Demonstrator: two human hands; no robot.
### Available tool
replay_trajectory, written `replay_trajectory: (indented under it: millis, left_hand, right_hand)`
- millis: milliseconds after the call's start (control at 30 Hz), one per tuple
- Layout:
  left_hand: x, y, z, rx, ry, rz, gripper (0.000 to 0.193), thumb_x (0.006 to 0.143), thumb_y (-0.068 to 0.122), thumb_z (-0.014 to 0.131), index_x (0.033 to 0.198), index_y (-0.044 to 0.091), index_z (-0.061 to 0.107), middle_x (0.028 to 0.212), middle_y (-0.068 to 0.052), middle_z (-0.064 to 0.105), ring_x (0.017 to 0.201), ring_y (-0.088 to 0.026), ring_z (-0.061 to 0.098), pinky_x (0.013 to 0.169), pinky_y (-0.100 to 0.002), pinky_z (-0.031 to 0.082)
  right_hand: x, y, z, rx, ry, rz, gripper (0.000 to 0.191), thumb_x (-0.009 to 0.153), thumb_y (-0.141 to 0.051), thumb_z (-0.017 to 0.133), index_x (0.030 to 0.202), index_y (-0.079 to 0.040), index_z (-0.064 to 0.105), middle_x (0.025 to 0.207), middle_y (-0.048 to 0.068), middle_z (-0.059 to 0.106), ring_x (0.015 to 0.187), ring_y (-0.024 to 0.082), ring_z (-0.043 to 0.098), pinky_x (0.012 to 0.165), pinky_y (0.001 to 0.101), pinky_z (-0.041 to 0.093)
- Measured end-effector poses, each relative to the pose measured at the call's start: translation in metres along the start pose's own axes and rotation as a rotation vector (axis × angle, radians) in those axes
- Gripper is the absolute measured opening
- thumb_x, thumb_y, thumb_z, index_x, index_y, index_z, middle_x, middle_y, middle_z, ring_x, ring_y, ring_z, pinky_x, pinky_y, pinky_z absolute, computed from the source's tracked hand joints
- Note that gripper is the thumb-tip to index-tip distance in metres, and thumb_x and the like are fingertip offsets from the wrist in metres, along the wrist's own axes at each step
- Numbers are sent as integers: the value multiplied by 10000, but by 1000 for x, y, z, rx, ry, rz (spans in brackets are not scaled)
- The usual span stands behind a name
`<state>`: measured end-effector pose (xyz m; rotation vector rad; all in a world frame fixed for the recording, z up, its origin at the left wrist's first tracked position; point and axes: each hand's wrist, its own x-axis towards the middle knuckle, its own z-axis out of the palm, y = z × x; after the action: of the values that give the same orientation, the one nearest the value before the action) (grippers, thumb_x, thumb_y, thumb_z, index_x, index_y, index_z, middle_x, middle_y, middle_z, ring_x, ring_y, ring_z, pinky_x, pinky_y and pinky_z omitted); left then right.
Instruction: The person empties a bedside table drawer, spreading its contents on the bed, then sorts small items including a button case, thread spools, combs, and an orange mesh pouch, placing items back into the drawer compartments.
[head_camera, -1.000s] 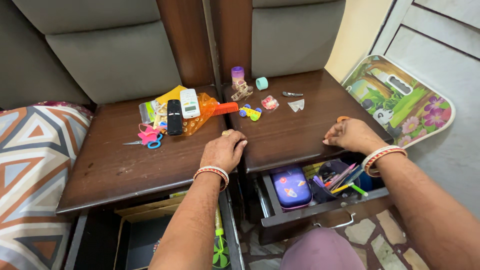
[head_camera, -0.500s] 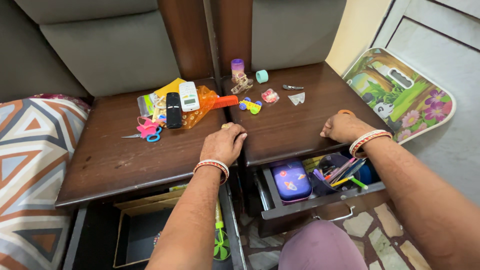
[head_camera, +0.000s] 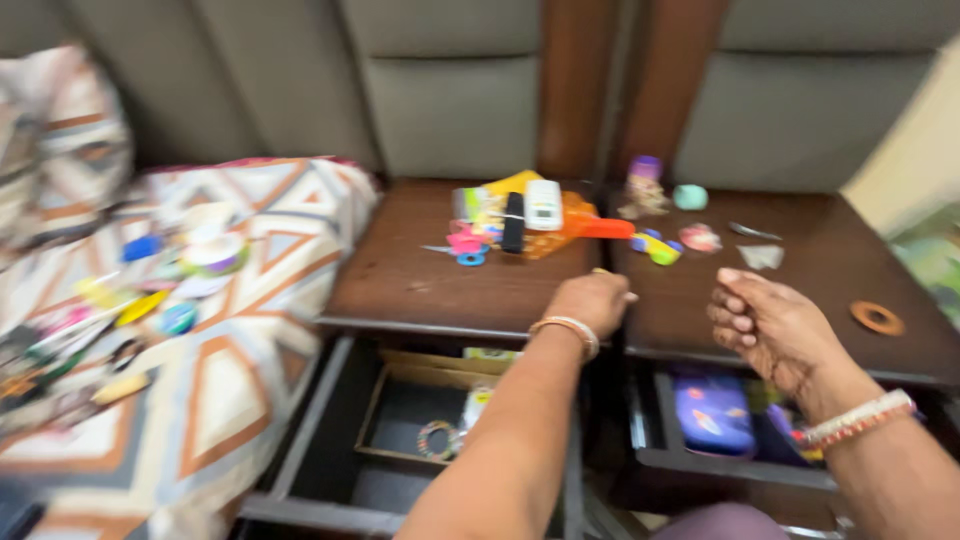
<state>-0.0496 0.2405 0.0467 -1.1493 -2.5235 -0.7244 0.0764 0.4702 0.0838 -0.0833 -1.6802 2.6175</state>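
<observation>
left hand (head_camera: 592, 300) palm-down on table edge (head_camera: 450, 322) | right hand (head_camera: 772, 325) raised, curled

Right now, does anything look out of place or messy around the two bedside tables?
Yes. Both drawers hang open: the left drawer and the right drawer. Small items sit in a loose heap across the tabletops, and more are scattered over the patterned bedcover. The left hand rests on the table edge; the right hand hovers empty. Nothing looks broken.
</observation>
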Motion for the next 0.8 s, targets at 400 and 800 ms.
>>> replay_trajectory:
  millis: [400, 800]
  left_hand:
    - [-63, -64, -57, 12, -23, -41, 348, 835, 422, 611, 1047, 221, 801, 1067, -79, 816, 1040, -293, 758, 942, -428, 585]
    - [-362, -110, -374, 401, 201, -553, 272, 849, 412, 636, 1011, 256, 788, 1004, -69, 799, 943, -289, 764, 832, -454, 580]
  right_hand:
    - [88, 136, 136, 415, -226, 74, 176, 1017, -245, 544, 931, -100, 595, 987, 59, 593, 848, 141, 528, 689, 237, 442]
    - [34, 216, 465, -15, -675, 259, 237, 1093, -267, 494, 938, -101, 564, 783, -28, 438, 638, 69, 368, 487, 215, 300]
